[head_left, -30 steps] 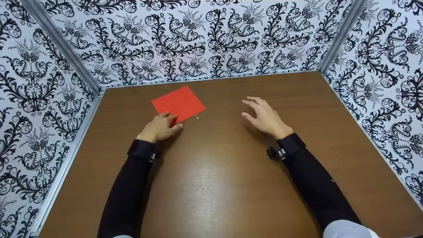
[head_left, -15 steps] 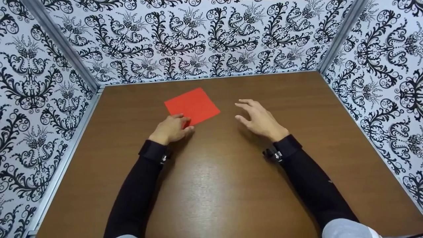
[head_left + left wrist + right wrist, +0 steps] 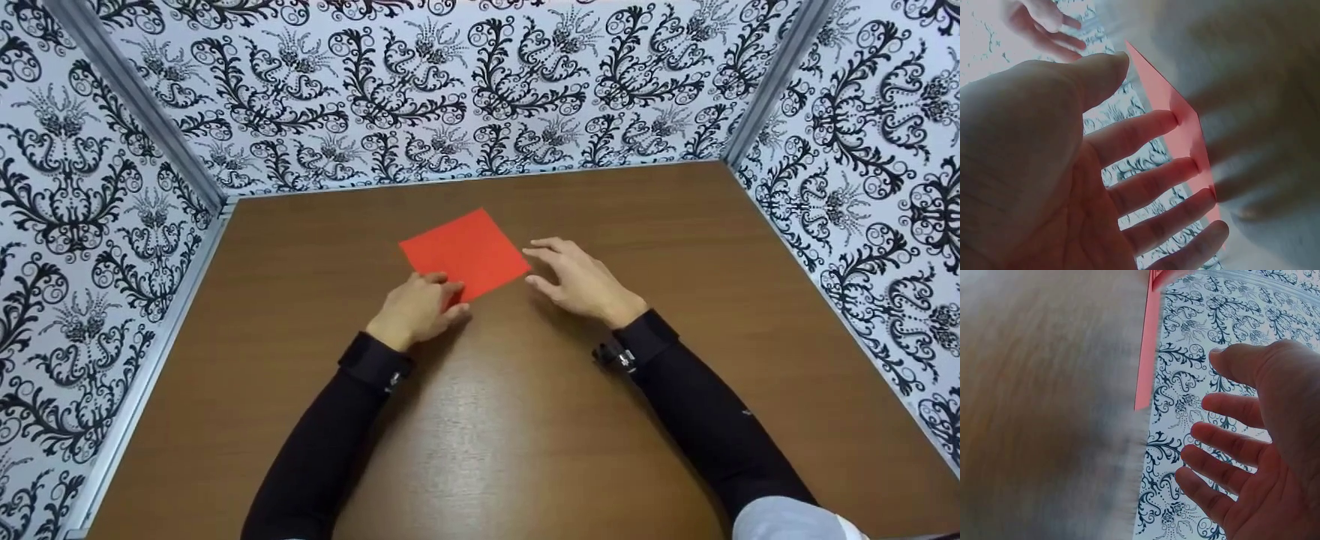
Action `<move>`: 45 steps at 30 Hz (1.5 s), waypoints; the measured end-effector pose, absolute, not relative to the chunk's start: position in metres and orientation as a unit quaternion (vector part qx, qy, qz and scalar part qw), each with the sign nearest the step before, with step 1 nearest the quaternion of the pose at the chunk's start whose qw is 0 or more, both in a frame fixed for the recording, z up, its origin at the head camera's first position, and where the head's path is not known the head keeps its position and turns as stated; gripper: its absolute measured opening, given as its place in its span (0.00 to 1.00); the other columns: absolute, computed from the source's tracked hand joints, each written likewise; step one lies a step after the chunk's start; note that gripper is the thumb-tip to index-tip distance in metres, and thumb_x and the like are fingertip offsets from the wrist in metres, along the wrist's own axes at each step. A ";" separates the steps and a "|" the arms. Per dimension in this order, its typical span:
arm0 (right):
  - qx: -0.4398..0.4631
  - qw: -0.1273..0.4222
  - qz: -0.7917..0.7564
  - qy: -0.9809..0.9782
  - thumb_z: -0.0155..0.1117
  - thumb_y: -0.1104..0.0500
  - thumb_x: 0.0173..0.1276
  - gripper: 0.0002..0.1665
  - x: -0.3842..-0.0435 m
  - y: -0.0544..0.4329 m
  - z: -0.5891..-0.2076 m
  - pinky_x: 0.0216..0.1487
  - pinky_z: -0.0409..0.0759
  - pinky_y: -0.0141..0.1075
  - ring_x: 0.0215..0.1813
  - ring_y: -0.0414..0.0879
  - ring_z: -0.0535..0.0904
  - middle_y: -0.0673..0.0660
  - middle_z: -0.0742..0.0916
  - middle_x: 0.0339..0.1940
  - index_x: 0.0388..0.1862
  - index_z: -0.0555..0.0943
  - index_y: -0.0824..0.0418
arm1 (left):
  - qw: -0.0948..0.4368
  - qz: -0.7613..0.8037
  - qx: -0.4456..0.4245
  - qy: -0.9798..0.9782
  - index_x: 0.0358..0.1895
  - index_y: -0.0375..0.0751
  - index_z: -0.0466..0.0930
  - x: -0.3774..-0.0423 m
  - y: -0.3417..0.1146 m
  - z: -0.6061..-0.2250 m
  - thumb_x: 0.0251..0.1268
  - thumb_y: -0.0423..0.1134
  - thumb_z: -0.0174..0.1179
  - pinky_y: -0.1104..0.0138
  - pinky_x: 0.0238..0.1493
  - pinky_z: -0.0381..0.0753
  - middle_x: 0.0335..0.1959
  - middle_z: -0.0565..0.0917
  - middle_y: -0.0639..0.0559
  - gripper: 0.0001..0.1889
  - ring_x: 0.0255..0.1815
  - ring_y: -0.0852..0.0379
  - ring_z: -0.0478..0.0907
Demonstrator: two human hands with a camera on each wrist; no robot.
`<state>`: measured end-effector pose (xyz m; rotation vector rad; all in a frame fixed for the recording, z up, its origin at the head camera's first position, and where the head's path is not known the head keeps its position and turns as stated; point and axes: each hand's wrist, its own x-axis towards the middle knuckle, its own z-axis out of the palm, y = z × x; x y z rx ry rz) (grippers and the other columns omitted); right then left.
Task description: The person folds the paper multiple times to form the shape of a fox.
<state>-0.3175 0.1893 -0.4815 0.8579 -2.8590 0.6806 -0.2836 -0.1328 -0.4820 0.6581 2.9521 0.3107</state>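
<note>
Head view downward, wrist views close, red sheet (image 3: 474,251) shared

So the left hand (image 3: 1081,188) pretty much fills the left wrist view, fingers spread and mostly straight. The index, middle and ring fingertips are on a sheet of paper (image 3: 1190,138) (more pink than red from this angle, honestly), can't tell about the pinky. Thumb's sticking out near one corner. Over on the table (image 3: 1275,73) you get long blurry finger shadows (image 3: 1252,169). The right hand (image 3: 1036,25) is up top left, against a black-and-white swirly wall (image 3: 1120,104).
</note>
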 end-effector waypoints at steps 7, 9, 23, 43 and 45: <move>0.289 0.028 0.213 -0.933 0.70 0.46 0.89 0.34 -0.315 0.185 -0.486 0.88 0.78 0.63 0.87 0.63 0.78 0.63 0.83 0.86 0.85 0.81 0.59 | 0.037 0.089 0.236 0.967 0.82 0.51 0.83 -0.267 -0.113 -0.482 0.92 0.60 0.61 0.32 0.72 0.88 0.82 0.82 0.35 0.29 0.82 0.26 0.78; 0.291 0.021 0.210 -0.933 0.70 0.46 0.89 0.33 -0.314 0.184 -0.486 0.88 0.78 0.61 0.86 0.63 0.78 0.62 0.84 0.84 0.84 0.82 0.59 | 0.030 0.085 0.243 0.966 0.80 0.52 0.85 -0.263 -0.108 -0.482 0.91 0.60 0.61 0.33 0.68 0.90 0.79 0.84 0.36 0.28 0.78 0.28 0.80; 0.325 -0.002 0.178 -0.929 0.71 0.50 0.89 0.23 -0.312 0.180 -0.496 0.85 0.81 0.59 0.79 0.63 0.84 0.62 0.90 0.75 0.73 0.91 0.59 | 0.007 0.051 0.276 0.960 0.75 0.58 0.90 -0.242 -0.089 -0.481 0.92 0.62 0.61 0.40 0.53 0.97 0.63 0.88 0.39 0.23 0.63 0.37 0.85; 0.369 -0.009 0.174 -0.913 0.76 0.54 0.85 0.18 -0.307 0.178 -0.493 0.83 0.83 0.59 0.75 0.64 0.88 0.63 0.92 0.73 0.66 0.94 0.62 | 0.032 0.135 0.256 0.957 0.78 0.49 0.87 -0.277 -0.124 -0.477 0.84 0.52 0.74 0.36 0.88 0.76 0.82 0.82 0.39 0.27 0.84 0.32 0.79; 0.375 -0.012 0.175 -0.911 0.77 0.54 0.84 0.18 -0.308 0.179 -0.493 0.83 0.83 0.59 0.75 0.63 0.88 0.62 0.92 0.73 0.66 0.94 0.62 | 0.036 0.140 0.256 0.956 0.80 0.49 0.86 -0.280 -0.127 -0.477 0.83 0.51 0.75 0.36 0.84 0.81 0.85 0.80 0.39 0.28 0.86 0.31 0.77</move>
